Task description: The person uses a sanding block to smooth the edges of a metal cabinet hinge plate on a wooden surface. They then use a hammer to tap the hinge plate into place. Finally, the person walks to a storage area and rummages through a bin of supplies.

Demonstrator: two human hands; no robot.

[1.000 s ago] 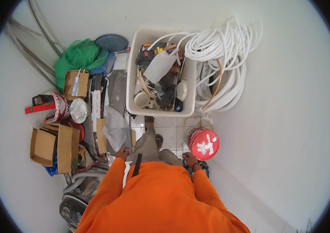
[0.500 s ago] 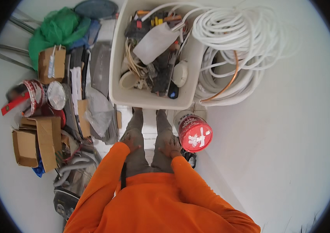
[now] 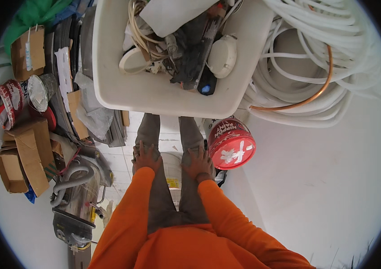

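Cluttering tiled floor, white walls

You have one head view, looking straight down your orange sleeves at the tiled floor, close above the cream tub.

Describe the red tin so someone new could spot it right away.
Start at the big cream tub full of cables. Just below its right corner, beside the person's right hand, lies the red tin. It is the only round red lid with white smears there.
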